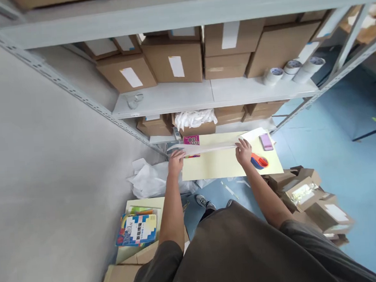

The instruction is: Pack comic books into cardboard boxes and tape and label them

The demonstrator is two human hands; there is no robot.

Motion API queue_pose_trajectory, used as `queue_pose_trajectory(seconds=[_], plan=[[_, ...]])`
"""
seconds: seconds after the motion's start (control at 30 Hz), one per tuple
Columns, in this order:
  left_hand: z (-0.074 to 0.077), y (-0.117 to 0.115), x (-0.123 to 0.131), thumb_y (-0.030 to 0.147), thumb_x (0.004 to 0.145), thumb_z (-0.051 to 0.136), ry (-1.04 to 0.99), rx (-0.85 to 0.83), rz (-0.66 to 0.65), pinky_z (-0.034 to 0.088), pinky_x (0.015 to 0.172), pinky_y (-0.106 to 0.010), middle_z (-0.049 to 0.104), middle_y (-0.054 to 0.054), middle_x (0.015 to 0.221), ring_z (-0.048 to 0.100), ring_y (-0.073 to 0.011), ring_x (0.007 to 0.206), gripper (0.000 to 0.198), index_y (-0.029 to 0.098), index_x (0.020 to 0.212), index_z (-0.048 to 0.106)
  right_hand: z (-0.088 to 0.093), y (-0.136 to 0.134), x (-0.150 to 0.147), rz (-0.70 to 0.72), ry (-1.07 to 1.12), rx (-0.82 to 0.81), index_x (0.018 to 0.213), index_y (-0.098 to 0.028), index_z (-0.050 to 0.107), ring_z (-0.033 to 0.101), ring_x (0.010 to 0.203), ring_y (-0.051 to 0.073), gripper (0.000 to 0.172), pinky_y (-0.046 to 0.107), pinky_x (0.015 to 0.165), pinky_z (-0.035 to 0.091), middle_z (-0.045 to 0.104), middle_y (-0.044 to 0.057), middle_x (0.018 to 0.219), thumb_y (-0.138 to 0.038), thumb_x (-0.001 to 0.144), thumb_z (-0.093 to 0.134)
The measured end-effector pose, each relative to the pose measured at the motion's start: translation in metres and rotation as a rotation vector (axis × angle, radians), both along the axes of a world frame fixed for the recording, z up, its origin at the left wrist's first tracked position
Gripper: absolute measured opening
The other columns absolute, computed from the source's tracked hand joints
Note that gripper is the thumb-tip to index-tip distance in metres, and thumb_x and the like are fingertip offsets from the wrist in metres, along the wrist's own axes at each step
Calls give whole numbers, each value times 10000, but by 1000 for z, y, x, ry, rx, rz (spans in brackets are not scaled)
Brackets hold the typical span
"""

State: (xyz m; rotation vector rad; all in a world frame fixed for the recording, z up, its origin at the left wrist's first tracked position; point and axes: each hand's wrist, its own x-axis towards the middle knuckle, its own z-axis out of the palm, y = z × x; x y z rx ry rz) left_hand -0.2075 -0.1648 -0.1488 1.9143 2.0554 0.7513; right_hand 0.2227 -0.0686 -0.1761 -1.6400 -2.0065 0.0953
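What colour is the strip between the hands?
The strip is white; head view shows it.

From close above the torso (247, 248), the head view faces forward-down toward shelves (184, 94).

The pale yellow tabletop (220, 166) carries a magenta book (192, 140) and an orange and blue object (259, 161).
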Motion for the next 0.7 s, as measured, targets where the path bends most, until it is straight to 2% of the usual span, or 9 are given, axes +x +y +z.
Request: queue_pose_trajectory(seconds=[0.17, 0.3, 0.4, 0.5, 0.57, 0.63, 0.7], plan=[[-35, 5, 32, 61, 920, 532, 83, -337, -124, 470, 1252, -466, 738, -38, 1466, 600, -270, 1416, 494, 252, 1246, 851, -37, -34, 39, -102, -72, -355, 1266, -205, 797, 481, 1489, 358, 447, 566, 1207, 390, 672, 135, 1533, -226, 1016, 428], [-66, 17, 47, 55, 889, 549, 115, -471, -151, 453, 1269, -454, 717, -55, 1498, 588, -267, 1440, 547, 254, 1318, 824, -62, -34, 41, -119, -122, -575, 1344, -227, 780, 466, 1519, 362, 479, 594, 1250, 337, 661, 130, 1553, -227, 1019, 428], [-86, 21, 52, 43, 831, 580, 135, -523, -103, 418, 1292, -486, 646, -105, 1582, 531, -315, 1512, 688, 206, 1484, 721, -75, -28, 36, -139, -154, -688, 1431, -216, 737, 456, 1539, 376, 521, 595, 1262, 329, 615, 147, 1605, -209, 1011, 429], [-100, 17, 60, 52, 812, 607, 144, -433, 0, 399, 1296, -530, 518, -154, 1692, 448, -374, 1570, 809, 155, 1614, 585, -84, -31, 28, -222, -177, -683, 1650, -184, 526, 382, 1602, 370, 692, 573, 1275, 322, 443, 163, 1743, -146, 964, 453], [-108, 15, 70, 77, 858, 585, 137, -339, 30, 393, 1296, -544, 507, -164, 1694, 437, -384, 1567, 762, 152, 1616, 580, -89, -38, 21, -248, -185, -603, 1729, -175, 383, 309, 1645, 363, 809, 567, 1289, 303, 325, 160, 1804, -115, 928, 478], [-116, 17, 83, 111, 917, 547, 122, -311, -11, 394, 1298, -518, 557, -163, 1647, 460, -364, 1543, 678, 165, 1591, 607, -94, -46, 15, -192, -177, -554, 1736, -190, 366, 266, 1665, 363, 819, 570, 1291, 309, 315, 147, 1810, -129, 929, 494], [-126, 24, 96, 163, 965, 532, 110, -372, -114, 401, 1296, -493, 574, -157, 1628, 467, -340, 1540, 621, 185, 1580, 618, -100, -51, 7, -91, -159, -580, 1708, -210, 425, 256, 1671, 362, 740, 566, 1279, 343, 356, 134, 1795, -190, 971, 498]])
